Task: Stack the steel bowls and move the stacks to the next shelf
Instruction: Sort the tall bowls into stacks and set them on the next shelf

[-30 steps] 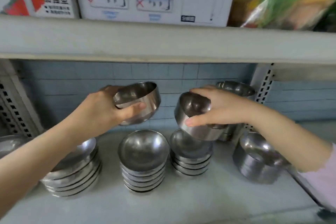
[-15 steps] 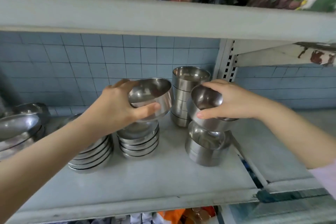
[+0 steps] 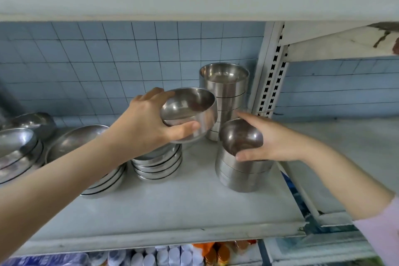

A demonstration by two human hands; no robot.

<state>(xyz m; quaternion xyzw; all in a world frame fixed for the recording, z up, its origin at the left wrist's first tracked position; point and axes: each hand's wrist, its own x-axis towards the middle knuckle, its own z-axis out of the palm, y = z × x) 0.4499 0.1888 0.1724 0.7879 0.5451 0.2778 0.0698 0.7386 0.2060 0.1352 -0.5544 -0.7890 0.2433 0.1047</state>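
Right hand (image 3: 278, 142) grips a small bowl (image 3: 239, 136) atop the short stack (image 3: 241, 177) beneath its fingers (image 3: 251, 119); left hand (image 3: 142, 129) grips a wider bowl (image 3: 190, 108) held above the shallow stack (image 3: 157, 168).

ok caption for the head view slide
Left hand holds steel bowl over low stack; right hand grips small bowl atop straight-sided stack.

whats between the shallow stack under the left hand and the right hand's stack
Only bare shelf separates shallow stack from right stack, per head view.

You hold two steel bowls (image 3: 194, 114) (image 3: 240, 136) — one per hand (image 3: 146, 127) (image 3: 278, 144) — beside five clear bowl stacks (image 3: 17, 153) (image 3: 103, 181) (image 3: 157, 166) (image 3: 224, 93) (image 3: 241, 177), perhaps a sixth.
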